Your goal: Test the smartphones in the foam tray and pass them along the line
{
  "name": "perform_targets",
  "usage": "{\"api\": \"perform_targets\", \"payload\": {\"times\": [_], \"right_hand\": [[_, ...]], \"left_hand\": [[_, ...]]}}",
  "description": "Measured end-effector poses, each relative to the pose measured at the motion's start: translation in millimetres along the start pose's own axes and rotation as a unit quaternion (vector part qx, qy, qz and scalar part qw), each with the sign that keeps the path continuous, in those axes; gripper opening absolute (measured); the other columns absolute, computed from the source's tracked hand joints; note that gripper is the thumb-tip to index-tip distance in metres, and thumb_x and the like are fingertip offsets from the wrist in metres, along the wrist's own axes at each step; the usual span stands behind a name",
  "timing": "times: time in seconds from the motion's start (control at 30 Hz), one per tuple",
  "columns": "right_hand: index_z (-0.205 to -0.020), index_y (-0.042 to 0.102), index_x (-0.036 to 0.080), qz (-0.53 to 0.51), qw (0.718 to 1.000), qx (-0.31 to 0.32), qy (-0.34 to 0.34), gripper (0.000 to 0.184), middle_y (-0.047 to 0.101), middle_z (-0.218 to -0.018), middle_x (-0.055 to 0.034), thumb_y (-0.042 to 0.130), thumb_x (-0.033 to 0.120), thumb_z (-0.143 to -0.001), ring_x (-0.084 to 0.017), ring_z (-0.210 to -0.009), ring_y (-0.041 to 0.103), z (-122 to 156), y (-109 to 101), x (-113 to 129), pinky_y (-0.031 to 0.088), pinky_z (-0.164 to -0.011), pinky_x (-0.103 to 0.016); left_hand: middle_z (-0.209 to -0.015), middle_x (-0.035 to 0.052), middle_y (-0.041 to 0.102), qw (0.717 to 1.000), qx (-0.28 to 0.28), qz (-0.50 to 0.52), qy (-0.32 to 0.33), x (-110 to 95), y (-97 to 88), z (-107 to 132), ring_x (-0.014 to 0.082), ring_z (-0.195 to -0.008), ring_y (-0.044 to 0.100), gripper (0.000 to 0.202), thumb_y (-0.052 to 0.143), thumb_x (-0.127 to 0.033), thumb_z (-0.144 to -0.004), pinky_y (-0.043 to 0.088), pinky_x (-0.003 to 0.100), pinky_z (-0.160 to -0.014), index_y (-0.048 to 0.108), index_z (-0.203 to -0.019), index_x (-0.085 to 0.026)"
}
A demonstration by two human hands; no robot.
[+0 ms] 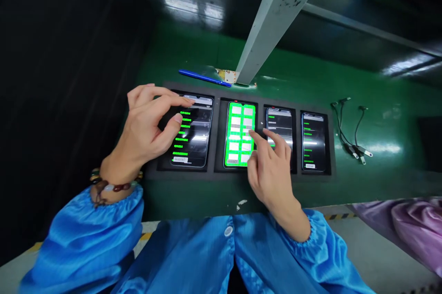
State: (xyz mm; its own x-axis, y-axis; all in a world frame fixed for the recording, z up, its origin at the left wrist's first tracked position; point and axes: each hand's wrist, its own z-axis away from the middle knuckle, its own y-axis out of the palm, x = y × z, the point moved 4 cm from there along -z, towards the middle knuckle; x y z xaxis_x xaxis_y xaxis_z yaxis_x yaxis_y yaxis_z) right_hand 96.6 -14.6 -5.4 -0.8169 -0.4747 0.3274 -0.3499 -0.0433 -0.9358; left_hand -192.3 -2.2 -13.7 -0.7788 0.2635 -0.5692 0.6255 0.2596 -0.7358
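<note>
The surface (193, 199) is deep glossy green, the tray (214, 133) on it black. The leftmost phone (195, 140) has rows of bright green text on black below a grey band; the third phone (279, 124) and the far right phone (313, 140) are black too, with grey tops. The second phone (238, 133) (it dazzles me even from here) glows vivid green, patterned with two columns of white and grey blocks. I see a plain blue pen (205, 78), a pale grey post (272, 18) scuffed black, black cables (341, 134), bright blue sleeves (86, 239), a neighbour's lilac sleeve (421, 225) and yellow-and-black floor striping (336, 216).
</note>
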Motion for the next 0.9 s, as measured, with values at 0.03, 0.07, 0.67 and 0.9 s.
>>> {"api": "perform_targets", "payload": {"times": [0.03,0.07,0.67,0.9], "right_hand": [[-0.157,0.058,0.019,-0.005,1.0,0.009,-0.013,0.055,0.076,-0.142,-0.0106,0.05,0.011,-0.103,-0.036,-0.15,0.05,-3.4,3.2,4.3,0.04,-0.125,-0.058],[-0.158,0.057,0.019,-0.01,0.999,0.021,-0.029,0.056,0.074,-0.148,-0.0098,0.051,0.012,-0.102,-0.035,-0.152,0.049,-7.6,7.6,10.1,0.039,-0.126,-0.058],[-0.146,0.067,0.024,-0.084,0.992,-0.097,0.016,0.045,0.071,-0.143,-0.0132,0.047,0.015,-0.107,-0.032,-0.15,0.056,-0.5,-55.3,-61.8,0.049,-0.123,-0.057],[-0.153,0.062,0.026,-0.104,0.99,0.049,-0.081,0.05,0.081,-0.115,-0.0077,0.046,0.012,-0.108,-0.033,-0.154,0.052,-8.8,-6.4,-33.2,0.04,-0.126,-0.061]], "left_hand": [[-0.128,0.004,0.08,1.0,0.0,0.0,0.0,0.4,0.1,0.2,0.0278,-0.127,0.068,0.028,0.054,-0.037,-0.109,0.036,0.057,-0.128,0.074,-0.126,-0.028],[-0.128,0.0041,0.08,1.0,0.0,0.001,0.0,1.0,0.2,0.4,0.0279,-0.127,0.068,0.028,0.054,-0.037,-0.109,0.037,0.057,-0.127,0.074,-0.126,-0.028],[-0.134,0.0031,0.08,0.996,-0.046,-0.015,-0.079,9.2,-2.4,-1.3,0.0299,-0.13,0.065,0.032,0.048,-0.04,-0.112,0.04,0.056,-0.124,0.075,-0.125,-0.027],[-0.131,0.0042,0.082,0.995,-0.048,-0.018,-0.083,7.0,1.5,-1.7,0.0289,-0.128,0.067,0.029,0.051,-0.033,-0.11,0.041,0.054,-0.124,0.076,-0.12,-0.025]]}}
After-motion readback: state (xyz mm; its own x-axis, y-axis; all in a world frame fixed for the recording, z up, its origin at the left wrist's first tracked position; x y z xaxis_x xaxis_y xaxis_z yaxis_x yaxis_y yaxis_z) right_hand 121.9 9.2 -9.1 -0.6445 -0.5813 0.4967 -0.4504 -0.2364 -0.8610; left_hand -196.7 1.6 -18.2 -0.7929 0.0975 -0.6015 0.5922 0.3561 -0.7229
